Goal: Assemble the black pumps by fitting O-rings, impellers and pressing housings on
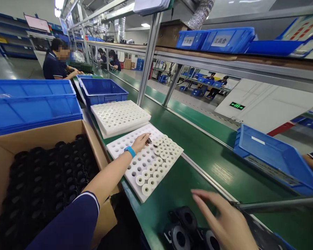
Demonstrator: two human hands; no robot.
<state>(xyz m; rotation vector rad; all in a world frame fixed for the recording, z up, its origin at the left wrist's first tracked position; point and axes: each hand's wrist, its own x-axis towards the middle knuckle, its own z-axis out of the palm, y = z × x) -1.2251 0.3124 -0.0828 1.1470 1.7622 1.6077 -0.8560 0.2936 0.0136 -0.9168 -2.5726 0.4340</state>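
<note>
My left hand (pixel 140 143), with a blue band on the wrist, reaches over a white foam tray (pixel 122 147) full of round holes. Its fingers are closed round a small dark piece (pixel 148 140), partly hidden by them. Cream ring-shaped parts (pixel 152 182) fill the right-hand side of that tray. Nearer to me my right hand (pixel 221 215) hovers open, thumb and fingers apart, with nothing seen in it. Just left of it on the green bench stand several black round housings (pixel 179 236) with hollow centres.
A second foam tray (pixel 120 116) lies behind the first, with a blue bin (pixel 104 90) beyond. At left is a cardboard box (pixel 94 139) of black parts. A blue tray (pixel 273 156) sits at right beside a metal bar (pixel 279 205). A co-worker (pixel 56 62) sits further along.
</note>
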